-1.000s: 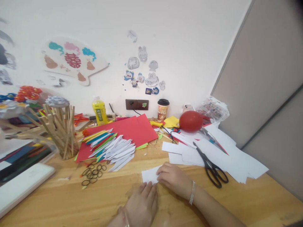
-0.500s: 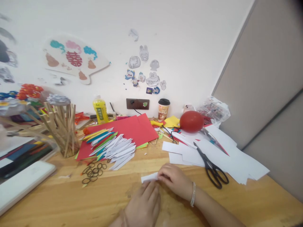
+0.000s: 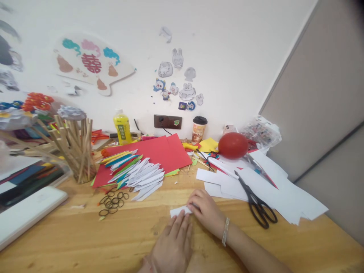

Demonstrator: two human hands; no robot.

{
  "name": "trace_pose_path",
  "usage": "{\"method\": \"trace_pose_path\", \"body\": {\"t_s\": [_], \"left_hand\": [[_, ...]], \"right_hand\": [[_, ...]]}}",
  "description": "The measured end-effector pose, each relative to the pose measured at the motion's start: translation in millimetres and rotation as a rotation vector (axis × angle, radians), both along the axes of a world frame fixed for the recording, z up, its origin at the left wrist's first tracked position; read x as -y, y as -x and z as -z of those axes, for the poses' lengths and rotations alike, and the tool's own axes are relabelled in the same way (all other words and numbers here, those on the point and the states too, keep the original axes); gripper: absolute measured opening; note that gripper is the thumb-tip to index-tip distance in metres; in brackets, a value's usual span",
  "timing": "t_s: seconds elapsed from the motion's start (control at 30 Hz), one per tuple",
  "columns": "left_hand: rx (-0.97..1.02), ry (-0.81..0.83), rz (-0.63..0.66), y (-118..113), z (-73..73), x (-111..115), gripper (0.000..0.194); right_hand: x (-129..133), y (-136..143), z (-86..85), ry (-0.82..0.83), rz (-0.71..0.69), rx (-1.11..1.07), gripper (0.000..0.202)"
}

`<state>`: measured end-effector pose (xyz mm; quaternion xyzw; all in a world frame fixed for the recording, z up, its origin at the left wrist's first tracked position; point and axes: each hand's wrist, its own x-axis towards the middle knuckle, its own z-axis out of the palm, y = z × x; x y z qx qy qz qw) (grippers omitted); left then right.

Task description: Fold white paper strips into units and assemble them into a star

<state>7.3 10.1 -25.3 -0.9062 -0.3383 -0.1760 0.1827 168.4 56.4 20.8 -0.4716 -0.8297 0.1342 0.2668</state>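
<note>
A small folded piece of white paper lies on the wooden table in front of me. My left hand rests flat across its lower edge, fingers stretched out and pressing it down. At the paper's right end, my right hand is closed with thumb and fingers pinched on it; the fingertips partly cover that end. Beyond my hands to the left is a pile of folded paper strips, mostly white, some coloured. Several black rubber bands lie nearer, left of the paper.
Black-handled scissors lie on white paper sheets at the right. A red balloon, a lidded cup and a yellow bottle stand along the wall. Wooden sticks fill a container at left, behind a white case.
My left hand has flattened, its fingers now stretched further over the paper. The right hand has shifted slightly left and up, still at the paper's right end. The camera view has shifted slightly.
</note>
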Motion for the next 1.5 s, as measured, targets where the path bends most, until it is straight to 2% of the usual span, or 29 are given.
{"method": "trace_pose_path", "body": {"t_s": [0.13,0.27,0.37,0.6,0.7,0.8,1.0,1.23,1.5], "left_hand": [[-0.046,0.157,-0.048,0.4,2.5,0.7,0.043],[-0.004,0.188,-0.065,0.2,8.6,-2.4,0.051],[0.024,0.171,-0.050,0.8,15.9,-6.4,0.052],[0.094,0.051,-0.083,-0.7,34.5,-13.3,0.039],[0.098,0.006,-0.081,-2.3,41.0,-10.2,0.036],[0.110,-0.021,-0.020,0.0,38.2,-4.7,0.038],[0.034,0.090,0.045,7.3,18.7,-2.5,0.055],[0.037,0.160,0.022,4.4,24.6,-3.0,0.057],[-0.019,0.271,-0.001,5.6,23.5,-3.2,0.055]], "right_hand": [[1.0,-0.8,0.8,0.009,0.029,0.004,0.006],[1.0,-1.2,-0.3,0.039,0.044,-0.004,0.005],[-0.4,-0.6,0.9,0.038,0.056,-0.011,0.006],[-4.6,-1.4,1.3,0.042,0.052,-0.033,0.008],[-4.8,-4.0,-4.4,0.094,-0.022,-0.032,0.011],[-3.9,-6.5,-9.0,0.141,-0.082,-0.040,0.012],[-0.8,-4.8,-9.2,0.123,-0.049,-0.026,0.011],[0.5,-3.0,-4.3,0.093,-0.010,-0.014,0.010],[1.8,-2.9,-1.4,0.060,-0.015,-0.001,0.009]]}}
